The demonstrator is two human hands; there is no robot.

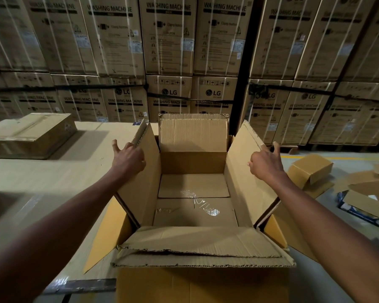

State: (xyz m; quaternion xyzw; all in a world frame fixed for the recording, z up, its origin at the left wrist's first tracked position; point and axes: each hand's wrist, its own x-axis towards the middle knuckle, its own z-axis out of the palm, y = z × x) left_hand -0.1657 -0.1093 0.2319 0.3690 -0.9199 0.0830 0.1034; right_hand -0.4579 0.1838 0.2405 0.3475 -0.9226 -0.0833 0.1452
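The left grip [128,157], left of centre in the frame, is closed on the left flap [144,178] of the box [201,283]. Its fingers curl against the flap's outer face near the top edge, and the thumb sticks up and away. The right grip [265,162], right of centre, holds the right flap [243,171] in the same way from the outside. Most of its fingers are curled and one finger lies straight up along the flap's edge. Both flaps stand tilted outward.

The box fills the lower centre of the frame, standing open at the near right end of the pale surface [42,178]. Its far flap [193,132] stands upright. Its near flap [201,243] folds out toward the camera, with a ragged, torn edge. Flat cardboard sheets lie on the box's bottom, and crumpled clear tape [206,206] glints on them.

At middle left a closed flat carton [31,135] rests on the surface, well apart from the box. Across the top of the frame rise strapped stacks of cartons [169,40] marked "WASHING MACHINE". At right, on the floor [328,206], a small open carton [309,169] lies near loose cardboard scraps [368,182].
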